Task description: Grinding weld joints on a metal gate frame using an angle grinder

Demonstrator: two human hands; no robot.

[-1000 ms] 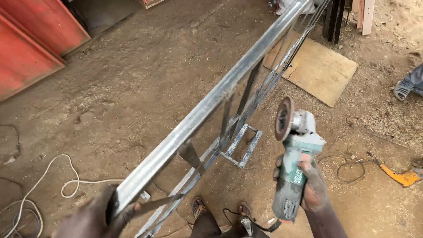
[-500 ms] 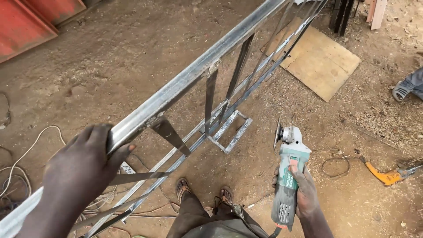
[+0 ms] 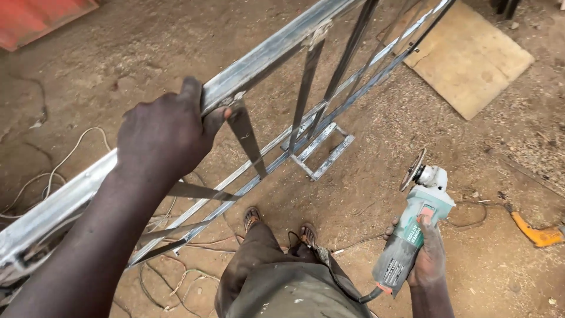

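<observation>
**Metal frame gripped at the top rail, grinder held low on the right**

Left hand (image 3: 162, 135): fingers (image 3: 219, 116) curled shut over the top rail (image 3: 265, 56) of the metal frame (image 3: 318, 106), thumb on the near side, just above a welded flat bar (image 3: 247, 138) slanting down to the lower rail. Right hand (image 3: 426, 253): wrapped tight around the grey body of the angle grinder (image 3: 415, 227), held low at the right, disc (image 3: 413, 169) pointing up and away, well apart from the frame.

Frame standing upright, running from near left to far right across the view, bright bare steel with dark upright bars between top and bottom rails. Small rectangular foot (image 3: 321, 156) of the frame flat on the dirt floor (image 3: 118, 65), beyond the sandalled feet (image 3: 276, 227). Grey-brown trousers (image 3: 276, 282) at the bottom centre. Black cord trailing from the grinder's tail toward the legs.

White cable (image 3: 62, 165) looped on the floor at the left, behind the frame. Flat wooden board (image 3: 471, 59) lying at the far right. Yellow-handled tool (image 3: 538, 232) on the ground at the right edge, near the grinder. Red metal sheet (image 3: 35, 20) at the far left corner.
</observation>
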